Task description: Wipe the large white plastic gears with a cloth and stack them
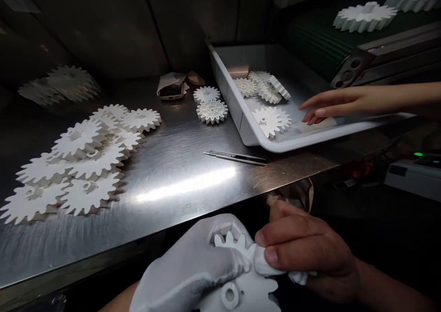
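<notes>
Below the table's front edge, my left hand [193, 268], in a white glove, grips a white plastic gear [241, 289] by its rim. My right hand [303, 250], bare, is closed on a small white cloth [263, 261] and presses it against the gear's teeth. Both hands touch the gear.
A steel table [172, 174] carries a pile of white gears [79, 160] at left, two gears [211, 105], a thin metal knife [236, 157] and a phone [171, 89]. Another person's hand [330, 105] reaches into a white tray [241, 123] holding gears. More gears [365, 15] lie on a conveyor.
</notes>
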A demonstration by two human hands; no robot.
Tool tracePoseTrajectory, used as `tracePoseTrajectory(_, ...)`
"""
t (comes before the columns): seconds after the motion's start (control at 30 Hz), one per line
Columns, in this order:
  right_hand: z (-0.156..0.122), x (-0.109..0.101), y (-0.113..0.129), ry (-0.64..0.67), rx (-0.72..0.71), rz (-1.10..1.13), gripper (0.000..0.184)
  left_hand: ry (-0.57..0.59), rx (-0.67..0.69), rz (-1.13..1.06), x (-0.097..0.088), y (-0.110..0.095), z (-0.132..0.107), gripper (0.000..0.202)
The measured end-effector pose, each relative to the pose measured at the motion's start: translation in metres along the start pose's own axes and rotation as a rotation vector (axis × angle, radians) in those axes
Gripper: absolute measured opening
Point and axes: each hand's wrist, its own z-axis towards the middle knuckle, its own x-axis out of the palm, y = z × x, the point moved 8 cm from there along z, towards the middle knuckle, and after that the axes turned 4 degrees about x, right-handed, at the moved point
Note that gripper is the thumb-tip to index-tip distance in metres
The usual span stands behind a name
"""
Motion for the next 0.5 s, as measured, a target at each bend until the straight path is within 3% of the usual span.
tracePoseTrajectory(0.1,-0.004,-0.003,-0.009,-0.021,0.014,0.013,0.038,-0.020,0.015,0.033,-0.002,0.000,0.001,0.016)
tracePoseTrajectory(0.27,-0.019,-0.015,-0.047,-0.071,0.281,-0.150,0.036,-0.028,-0.036,0.144,-0.006,0.007,0.005,0.024)
tracePoseTrajectory(0.4,-0.030,-0.039,-0.049,-0.269,0.430,-0.108,0.028,-0.007,-0.057,0.184,-0.005,0.005,0.008,0.028)
tracePoseTrajectory(0.5,-0.031,-0.047,-0.043,-0.305,0.494,-0.028,0.017,-0.008,-0.071,0.209,-0.005,0.005,0.009,0.028)
